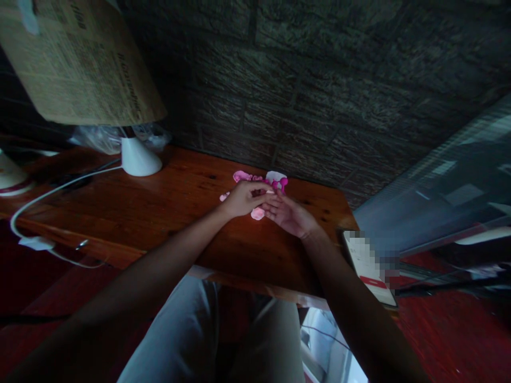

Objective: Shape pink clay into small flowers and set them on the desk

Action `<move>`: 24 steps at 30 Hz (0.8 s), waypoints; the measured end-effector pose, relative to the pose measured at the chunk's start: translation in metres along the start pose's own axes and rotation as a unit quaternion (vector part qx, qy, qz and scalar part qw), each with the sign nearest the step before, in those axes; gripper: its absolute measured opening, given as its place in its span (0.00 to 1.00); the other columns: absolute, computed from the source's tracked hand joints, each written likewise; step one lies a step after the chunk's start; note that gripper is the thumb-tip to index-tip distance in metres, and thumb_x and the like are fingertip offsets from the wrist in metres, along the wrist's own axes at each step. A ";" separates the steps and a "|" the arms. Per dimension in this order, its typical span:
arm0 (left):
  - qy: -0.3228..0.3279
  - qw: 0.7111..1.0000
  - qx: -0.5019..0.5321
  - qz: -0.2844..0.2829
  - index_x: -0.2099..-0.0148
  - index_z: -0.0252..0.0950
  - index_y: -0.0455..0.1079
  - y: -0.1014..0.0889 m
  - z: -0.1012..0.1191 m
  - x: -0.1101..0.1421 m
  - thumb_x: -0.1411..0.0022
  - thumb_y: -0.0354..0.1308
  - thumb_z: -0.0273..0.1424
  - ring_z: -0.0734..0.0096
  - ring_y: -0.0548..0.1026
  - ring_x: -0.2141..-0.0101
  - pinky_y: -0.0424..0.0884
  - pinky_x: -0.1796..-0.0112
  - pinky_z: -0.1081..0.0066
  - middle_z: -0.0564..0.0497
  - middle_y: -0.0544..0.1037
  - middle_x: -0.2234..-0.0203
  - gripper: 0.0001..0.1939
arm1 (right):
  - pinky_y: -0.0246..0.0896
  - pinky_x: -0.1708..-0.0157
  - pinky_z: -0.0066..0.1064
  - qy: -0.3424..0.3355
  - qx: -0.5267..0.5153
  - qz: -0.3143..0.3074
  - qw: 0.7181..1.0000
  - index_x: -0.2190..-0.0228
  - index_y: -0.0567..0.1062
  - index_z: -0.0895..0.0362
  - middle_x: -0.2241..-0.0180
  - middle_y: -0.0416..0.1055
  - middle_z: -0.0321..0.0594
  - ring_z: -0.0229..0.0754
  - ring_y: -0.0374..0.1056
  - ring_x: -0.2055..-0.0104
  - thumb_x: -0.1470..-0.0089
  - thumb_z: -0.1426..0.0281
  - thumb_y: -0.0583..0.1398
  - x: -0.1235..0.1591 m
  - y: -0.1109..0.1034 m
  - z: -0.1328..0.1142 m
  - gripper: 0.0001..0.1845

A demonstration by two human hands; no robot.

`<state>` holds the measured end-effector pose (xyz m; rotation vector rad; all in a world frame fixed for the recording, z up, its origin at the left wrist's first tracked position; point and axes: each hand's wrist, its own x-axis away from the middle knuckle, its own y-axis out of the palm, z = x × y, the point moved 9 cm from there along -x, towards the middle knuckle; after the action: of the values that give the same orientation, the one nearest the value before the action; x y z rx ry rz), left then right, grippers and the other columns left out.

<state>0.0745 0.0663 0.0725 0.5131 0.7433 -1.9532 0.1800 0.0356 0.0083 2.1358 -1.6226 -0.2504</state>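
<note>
Forearms: two, ours, nearest the camera; the left one (159,260) and the right one (351,298) reach forward over the table (159,218) and converge at its far side.
Left hand: our left hand (240,200) has thumb and forefinger closed on a small pale pink bit (270,192), as far as the blur lets us judge.
Right hand: ours too (293,217), opened out, palm partly up, its fingers reaching to the left fingertips; we see no firm grasp there.
Bit: one, at the left fingertips, against the right fingers; both hands are equally near. We cannot tell its long axis.
Near lump: one, pale pink (257,213), just below the meeting fingers on our side, nearer the right fingertips; roundish, with no clear long axis. We cannot tell whether fingers touch it.
Side lump: one, pink (224,197), just left of the left hand.
Far pieces: one pink piece (241,175) beyond the left hand; one magenta piece (281,184) beyond the right fingers, beside one whitish piece (275,175). Smaller dark pink pieces (257,178) lie between; we cannot count them surely.
Lamp: one (140,159), upright, well left of our hands.
Cup: one (11,178), partly in view, farther left than the lamp.
Wall: one, dark and rough (271,96), behind the pieces.
Legs: two, ours (179,324), under the near edge.
</note>
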 end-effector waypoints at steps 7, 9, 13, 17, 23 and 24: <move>-0.033 0.996 0.086 -0.014 0.60 0.34 0.82 0.003 -0.003 -0.002 0.39 0.66 0.44 0.68 0.82 0.66 0.79 0.62 0.71 0.46 0.86 0.66 0.16 | 0.67 0.48 0.36 -0.007 0.001 -0.006 1.000 0.64 0.80 0.50 0.63 0.81 0.35 0.41 0.75 0.56 0.52 0.56 0.73 0.000 -0.002 0.000 0.16; -0.041 0.995 0.092 -0.018 0.55 0.35 0.82 0.006 -0.003 -0.001 0.37 0.65 0.44 0.67 0.83 0.63 0.80 0.61 0.70 0.45 0.86 0.62 0.18 | 0.67 0.48 0.35 -0.026 0.004 0.005 1.000 0.65 0.80 0.50 0.65 0.81 0.34 0.40 0.75 0.58 0.53 0.56 0.74 -0.001 -0.004 -0.004 0.17; -0.027 0.998 0.046 -0.019 0.50 0.35 0.81 0.008 0.000 0.003 0.31 0.58 0.44 0.67 0.83 0.62 0.79 0.62 0.70 0.44 0.86 0.59 0.20 | 0.69 0.53 0.33 -0.039 -0.001 0.028 0.999 0.66 0.80 0.51 0.67 0.81 0.34 0.39 0.74 0.62 0.57 0.55 0.75 -0.002 -0.006 -0.004 0.19; 0.003 0.999 -0.043 -0.013 0.44 0.35 0.78 0.008 0.006 0.007 0.31 0.59 0.41 0.65 0.83 0.61 0.78 0.61 0.70 0.44 0.86 0.58 0.20 | 0.70 0.55 0.33 -0.055 0.005 0.046 0.997 0.67 0.80 0.51 0.66 0.81 0.34 0.40 0.74 0.62 0.57 0.57 0.75 -0.004 -0.009 -0.004 0.17; 0.005 0.998 -0.057 -0.009 0.44 0.35 0.78 0.007 0.004 0.007 0.37 0.66 0.35 0.67 0.81 0.66 0.77 0.63 0.71 0.46 0.86 0.62 0.21 | 0.68 0.54 0.33 -0.057 0.004 0.039 0.998 0.66 0.81 0.50 0.64 0.81 0.34 0.40 0.74 0.60 0.54 0.59 0.74 -0.005 -0.010 -0.002 0.14; 0.005 0.999 -0.045 -0.009 0.46 0.35 0.79 0.006 0.004 0.006 0.37 0.65 0.34 0.67 0.81 0.65 0.77 0.63 0.71 0.47 0.86 0.63 0.18 | 0.68 0.53 0.33 -0.053 0.002 0.038 0.998 0.66 0.81 0.50 0.63 0.81 0.35 0.40 0.74 0.59 0.54 0.59 0.74 -0.005 -0.010 -0.001 0.15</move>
<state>0.0772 0.0577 0.0693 0.4641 0.8412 -1.9245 0.1876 0.0427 0.0044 2.0914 -1.7608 -0.3425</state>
